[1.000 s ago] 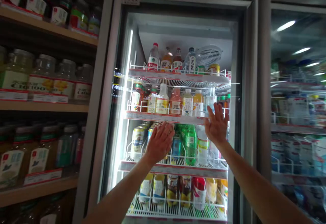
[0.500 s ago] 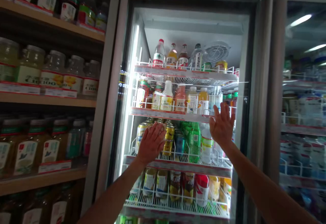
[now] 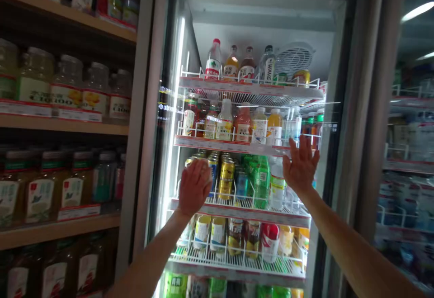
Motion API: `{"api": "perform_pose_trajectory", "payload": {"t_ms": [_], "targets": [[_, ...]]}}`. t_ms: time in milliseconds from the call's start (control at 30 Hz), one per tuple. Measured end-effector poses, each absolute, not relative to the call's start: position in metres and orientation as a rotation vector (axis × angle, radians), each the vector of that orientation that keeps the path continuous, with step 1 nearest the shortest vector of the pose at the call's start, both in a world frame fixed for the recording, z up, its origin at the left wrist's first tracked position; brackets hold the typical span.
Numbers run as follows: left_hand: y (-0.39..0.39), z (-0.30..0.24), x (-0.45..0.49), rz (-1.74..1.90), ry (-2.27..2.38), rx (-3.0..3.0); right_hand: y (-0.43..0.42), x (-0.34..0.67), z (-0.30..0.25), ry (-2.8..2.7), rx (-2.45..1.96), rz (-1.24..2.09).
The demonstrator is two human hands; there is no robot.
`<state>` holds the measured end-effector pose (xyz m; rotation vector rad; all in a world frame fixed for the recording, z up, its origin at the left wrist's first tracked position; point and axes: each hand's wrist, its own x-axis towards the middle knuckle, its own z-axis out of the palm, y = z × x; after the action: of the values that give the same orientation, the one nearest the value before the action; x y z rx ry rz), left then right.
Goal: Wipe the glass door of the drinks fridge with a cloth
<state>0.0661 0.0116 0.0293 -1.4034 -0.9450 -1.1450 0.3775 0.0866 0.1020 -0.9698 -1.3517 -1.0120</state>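
Observation:
My left hand (image 3: 195, 186) is raised in front of the fridge's glass door (image 3: 252, 31), its fingers stretched out and close together. Behind it stand gold cans (image 3: 226, 178) and blue cans on a wire shelf. A pale patch shows by its fingertips, too blurred to make out. My right hand (image 3: 300, 164) is held up farther right with the fingers spread and nothing in it. Beyond that hand are clear bottles and a green bottle (image 3: 261, 182). Whether either palm touches the glass, I cannot tell.
Lit drink shelves (image 3: 251, 87) hold bottles and cans behind the door. A wooden shelf (image 3: 64, 126) with rows of juice bottles (image 3: 66, 81) stands on the left. On the right are a metal door frame (image 3: 368, 108) and a second glass-fronted fridge (image 3: 412, 153).
My left hand has shifted left across the front of the cans. My right hand has moved slightly right. The view has tilted down, so the shelves sit higher in the picture.

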Motion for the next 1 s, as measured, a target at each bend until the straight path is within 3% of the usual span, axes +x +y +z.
{"api": "perform_pose_trajectory", "payload": {"t_ms": [133, 367, 567, 767, 1000], "targets": [[0.008, 0.034, 0.040, -1.409, -1.091, -1.125, 0.088, 0.377, 0.101, -1.341, -0.964, -1.013], [0.011, 0.011, 0.076, -0.902, -0.813, -1.585, 0.088, 0.377, 0.101, -1.329, -0.931, -1.028], [0.017, 0.061, 0.063, -1.275, -0.943, -1.277, 0.091, 0.375, 0.101, -1.308, -0.897, -1.075], [0.023, 0.076, 0.107, -0.756, -0.623, -1.700, 0.090, 0.377, 0.100, -1.317, -0.928, -1.082], [0.024, 0.127, 0.075, -1.328, -0.955, -1.285, 0.090, 0.376, 0.099, -1.303, -0.911, -1.110]]}}
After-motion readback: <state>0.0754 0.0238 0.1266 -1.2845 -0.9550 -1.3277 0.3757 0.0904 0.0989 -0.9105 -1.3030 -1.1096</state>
